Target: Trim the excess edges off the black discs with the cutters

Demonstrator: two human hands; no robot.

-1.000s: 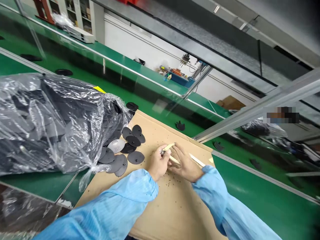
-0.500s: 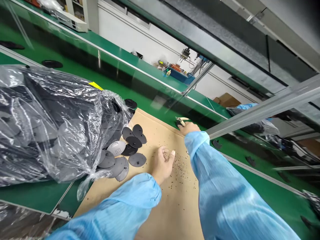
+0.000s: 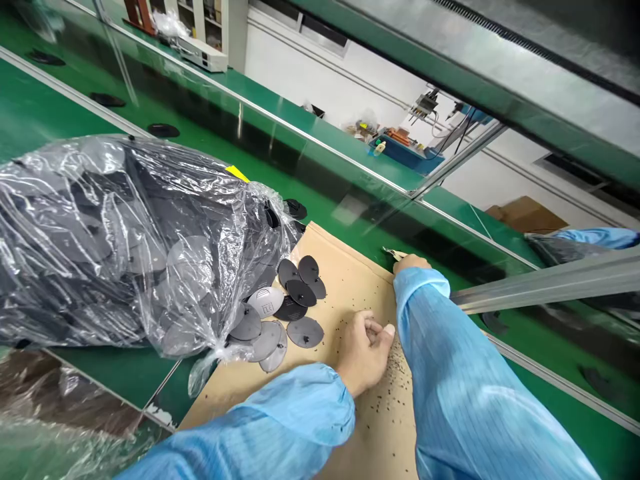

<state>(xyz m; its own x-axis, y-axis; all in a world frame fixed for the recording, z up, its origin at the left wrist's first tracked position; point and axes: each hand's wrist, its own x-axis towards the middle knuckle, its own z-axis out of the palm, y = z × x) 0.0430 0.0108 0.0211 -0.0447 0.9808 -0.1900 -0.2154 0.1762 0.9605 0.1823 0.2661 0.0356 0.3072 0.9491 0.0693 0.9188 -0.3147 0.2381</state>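
Note:
My left hand [image 3: 367, 350] hovers over the brown cardboard sheet [image 3: 370, 443], fingers loosely curled and thumb apart, with nothing visible between them. Small dark bits [image 3: 395, 380] lie scattered on the cardboard beside it. At the sheet's far right corner, my right hand [image 3: 411, 263] is closed around nippers [image 3: 394, 253] with pale handles; its fingers are largely hidden by the hand's back and the blue sleeve. Left of my left hand lie several dark oval plates [image 3: 305, 332], some with a small stub, and a lighter oval plate [image 3: 266, 301] with printed markings.
A large clear plastic bag [image 3: 125, 247] full of dark oval plates covers the left side. Behind runs a green conveyor belt [image 3: 345, 230] carrying more dark pieces. A slanted metal post [image 3: 550, 277] stands close to my right arm. A blue bin [image 3: 407, 155] sits on the far bench.
The view has swung left, so everything sits further right in it. My right hand stays at the cardboard's far corner with the nippers, now turned differently. My left hand's thumb is nearer its fingers.

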